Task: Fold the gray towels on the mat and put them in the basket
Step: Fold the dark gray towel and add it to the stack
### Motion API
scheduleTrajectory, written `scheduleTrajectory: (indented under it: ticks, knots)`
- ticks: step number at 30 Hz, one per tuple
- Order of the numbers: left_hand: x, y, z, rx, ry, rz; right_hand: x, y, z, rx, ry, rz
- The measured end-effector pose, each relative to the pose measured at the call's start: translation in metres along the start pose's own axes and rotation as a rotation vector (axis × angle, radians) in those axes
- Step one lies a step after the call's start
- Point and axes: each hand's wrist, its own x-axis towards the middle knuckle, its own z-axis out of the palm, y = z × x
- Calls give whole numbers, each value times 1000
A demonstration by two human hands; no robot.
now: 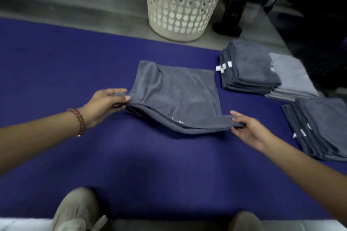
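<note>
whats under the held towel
The blue mat shows around the towel, which the left hand and right hand pinch at its near corners. Anything beneath its middle is hidden.

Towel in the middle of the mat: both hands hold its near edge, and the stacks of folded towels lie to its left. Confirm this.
Wrong in one point. The head view shows the stacks of folded towels to the right of the towel, not its left. The rest stands: the left hand and the right hand each pinch an end of its near edge.
</note>
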Motion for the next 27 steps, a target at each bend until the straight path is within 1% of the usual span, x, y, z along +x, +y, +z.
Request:
scheduleTrajectory:
  ticks: [1,3,4,6,9,11,13,15,17,19,21,23,25,27]
  knots:
    - [15,24,0,-3,-16,51,7,-27,10,71,7,-41]
    - [43,76,0,88,28,212,17,-86,30,243,13,-137]
    - [55,104,1,126,76,305,19,-117,39,340,3,-185]
    - [73,162,5,121,187,474,18,-177,55,499,-51,-293]
    - [81,248,10,117,333,697,3,-253,82,682,-154,-448]
    - [73,295,12,189,408,841,-14,-291,96,778,-205,-541]
    - [65,328,8,338,502,966,-31,-316,103,836,-245,-628]
    - [57,350,0,409,556,1027,-44,-329,105,793,-313,-721]
    - [47,364,-2,371,506,1024,-51,-332,102,592,-307,-863]
    - [35,371,1,314,455,1058,-52,-331,98,334,-174,-1024]
    - [22,375,4,307,490,1158,-54,-330,93,233,-2,-1105]
    - [13,373,6,299,528,1270,-54,-329,88,194,156,-1097]
    - [8,369,5,336,529,1334,-48,-329,82,140,281,-1063]
    - [2,362,5,439,516,1419,-44,-323,78,89,397,-1059]
